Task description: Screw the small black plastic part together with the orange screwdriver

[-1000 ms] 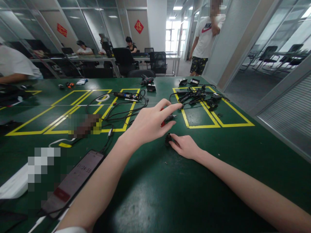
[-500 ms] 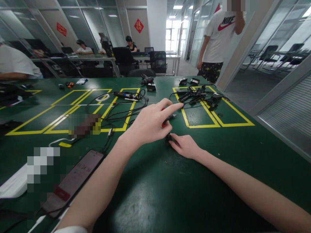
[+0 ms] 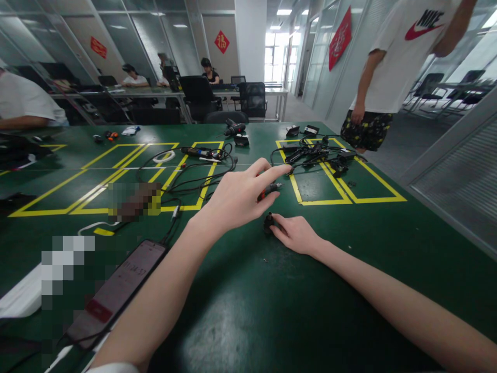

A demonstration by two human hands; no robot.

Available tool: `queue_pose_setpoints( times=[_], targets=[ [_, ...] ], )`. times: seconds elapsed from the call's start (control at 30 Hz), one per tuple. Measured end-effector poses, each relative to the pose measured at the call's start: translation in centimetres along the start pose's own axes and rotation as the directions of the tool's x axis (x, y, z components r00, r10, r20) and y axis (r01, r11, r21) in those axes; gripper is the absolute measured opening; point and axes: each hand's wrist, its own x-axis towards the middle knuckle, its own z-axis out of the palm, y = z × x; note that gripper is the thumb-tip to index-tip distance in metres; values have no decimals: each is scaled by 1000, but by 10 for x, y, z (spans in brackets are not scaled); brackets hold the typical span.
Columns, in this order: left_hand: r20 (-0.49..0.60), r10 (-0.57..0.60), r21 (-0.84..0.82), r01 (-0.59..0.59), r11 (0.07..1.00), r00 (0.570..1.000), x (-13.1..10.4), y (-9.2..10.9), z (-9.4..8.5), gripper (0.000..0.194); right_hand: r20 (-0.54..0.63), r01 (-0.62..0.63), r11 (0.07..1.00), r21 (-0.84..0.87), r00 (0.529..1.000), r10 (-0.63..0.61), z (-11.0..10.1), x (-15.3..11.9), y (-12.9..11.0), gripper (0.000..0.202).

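Observation:
My right hand [image 3: 297, 234] pinches a small black part [image 3: 268, 223] at the table's middle; its exact kind is not clear. Just above and to the left, my left hand [image 3: 244, 194] hovers with thumb and fingers apart, nothing gripped between them. Partly hidden behind its fingers is a red and black tool with a metal tip [image 3: 276, 187], much like a screwdriver. Tiny bits [image 3: 265, 260] lie on the green tabletop [image 3: 295, 311] nearer to me.
Tangled black cables and parts [image 3: 314, 153] lie at the back right within yellow tape outlines. A drill-like tool [image 3: 235, 128] lies farther back. On the left are a phone [image 3: 120, 290] and more cables [image 3: 186, 181]. A person [image 3: 404, 62] stands beyond the right edge.
My left thumb has lifted away from the black part, widening the gap to it. My right hand stays put. The standing person has moved right and closer.

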Motion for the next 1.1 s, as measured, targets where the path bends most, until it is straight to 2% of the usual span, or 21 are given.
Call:
queue_pose_setpoints(
  times=[0.13,0.3,0.43,0.6,0.73,0.9,1.1],
  targets=[
    [5,34,-23,-34,999,999,0,1,-1,56,3,0,1000,-4,1000,0,0,0,0,35],
    [12,11,-20,-11,1000,1000,1,1,-2,53,2,-3,1000,-5,1000,3,-1,0,-1,36],
    [11,47,-28,-47,999,999,1,1,-2,62,7,0,1000,-1,1000,0,-1,0,-1,35],
    [9,15,-21,-15,1000,1000,1,1,-1,56,-12,-1,1000,-3,1000,1,0,-1,0,36],
    [2,44,-27,-44,999,999,1,1,0,59,-9,3,1000,0,1000,-3,1,-1,0,36],
    [12,13,-12,-13,1000,1000,1,1,-1,55,-18,7,1000,-2,1000,-7,0,-1,0,37],
    [31,17,-35,-16,999,999,1,1,-1,63,-15,11,1000,7,1000,-11,0,-1,-1,36]
  ],
)
